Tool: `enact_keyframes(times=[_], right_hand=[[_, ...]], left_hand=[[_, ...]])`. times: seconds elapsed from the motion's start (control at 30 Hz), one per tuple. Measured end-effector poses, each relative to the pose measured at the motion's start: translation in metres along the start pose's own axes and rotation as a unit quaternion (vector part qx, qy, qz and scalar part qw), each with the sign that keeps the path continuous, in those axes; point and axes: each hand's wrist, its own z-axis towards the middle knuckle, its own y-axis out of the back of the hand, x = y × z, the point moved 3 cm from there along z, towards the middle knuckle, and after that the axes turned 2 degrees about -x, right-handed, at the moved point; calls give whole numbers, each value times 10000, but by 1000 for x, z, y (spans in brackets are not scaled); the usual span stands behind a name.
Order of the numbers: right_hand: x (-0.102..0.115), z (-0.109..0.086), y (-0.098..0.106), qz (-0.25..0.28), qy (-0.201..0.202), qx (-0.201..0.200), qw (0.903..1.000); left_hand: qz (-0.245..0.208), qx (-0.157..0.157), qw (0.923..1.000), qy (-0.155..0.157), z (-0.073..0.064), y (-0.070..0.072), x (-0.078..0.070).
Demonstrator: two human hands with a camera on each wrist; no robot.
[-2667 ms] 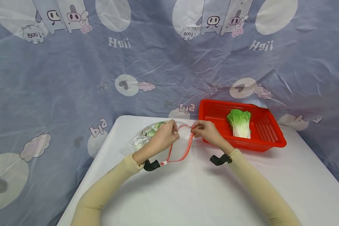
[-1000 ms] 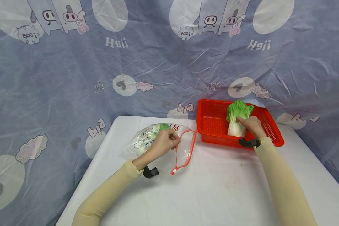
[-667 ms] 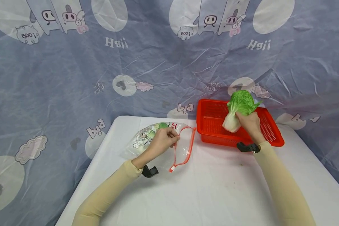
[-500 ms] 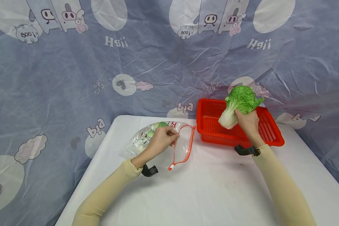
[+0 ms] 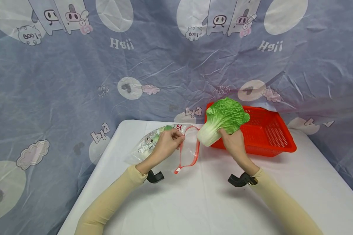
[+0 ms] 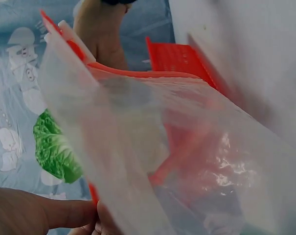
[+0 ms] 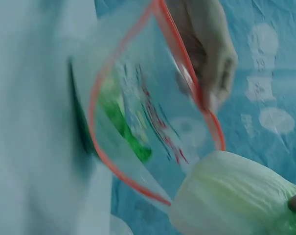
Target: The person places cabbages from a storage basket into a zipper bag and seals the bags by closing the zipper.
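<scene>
My left hand pinches the red zip edge of a clear zip bag, whose mouth gapes toward the right. Printed drawings cover the bag's far part, and something green lies inside, seen through the film in the right wrist view. With my right hand I grip a napa cabbage around its middle. Its white base is at the bag's red rim; whether they touch I cannot tell. In the left wrist view the cabbage's leafy end shows past the film, and my left thumb presses the edge.
A red plastic basket stands at the back right of the white-covered table, partly behind the cabbage. A blue-grey printed cloth hangs behind the table. A black strap mount sits on each wrist.
My right hand left the bag's edge, took the napa cabbage out of the red basket and carried it left to the bag mouth. The left hand stayed on the bag edge, nearly still.
</scene>
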Motion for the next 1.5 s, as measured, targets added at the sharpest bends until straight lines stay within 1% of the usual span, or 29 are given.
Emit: enact_keyframes(times=[0.1, 0.17, 0.33, 0.4, 0.5, 0.57, 0.73, 0.83, 0.93, 1.0, 1.07, 1.13, 1.27, 1.37, 1.43, 1.5], right_hand=[[-1, -18, -15, 34, 108, 382, 9992], [-3, -28, -26, 63, 146, 668, 9976], [-14, -50, -50, 124, 287, 1361, 9902], [-19, -55, -57, 174, 349, 1599, 9864], [-24, -57, -62, 206, 444, 1892, 9807], [-26, -58, -62, 277, 493, 2067, 9768], [-27, -59, -60, 323, 794, 2375, 9676], [-27, -59, -61, 288, 962, 2717, 9571], [-27, -61, -64, 215, 930, 3218, 9420], [-28, -62, -67, 65, 893, 3493, 9327], [-28, -61, -70, -26, 860, 3644, 9273], [-29, -61, -72, -33, 852, 3725, 9241], [-30, -61, -75, 191, 848, 3904, 9165], [-30, -63, -78, 382, 807, 4041, 9104], [-29, -65, -82, 471, 847, 4195, 9026], [-26, -66, -86, 755, 796, 4393, 8916]], left_hand=[[10, -33, 10000, 3, 1, 0, -1], [-69, -61, 10000, 20, 1, 0, -1], [-256, -133, 9996, 27, 2, -2, -1], [-304, -124, 9995, -11, 2, -3, 0], [-356, -147, 9992, -50, 1, -4, 1], [-356, -165, 9992, -57, 1, -4, 1], [-327, -241, 9991, -88, 0, -3, 1], [-394, -300, 9986, -193, 0, -3, -1], [-437, -292, 9982, -272, -1, -5, -3], [-381, -253, 9985, -293, -2, -7, -4], [-313, -234, 9988, -296, -3, -9, -4], [-287, -276, 9988, -278, -4, -10, -4], [-228, -406, 9985, -279, -7, -11, -5], [-101, -448, 9980, -443, -9, -13, -7], [-17, -450, 9973, -575, -10, -13, -8], [51, -452, 9965, -700, -11, -14, -10]])
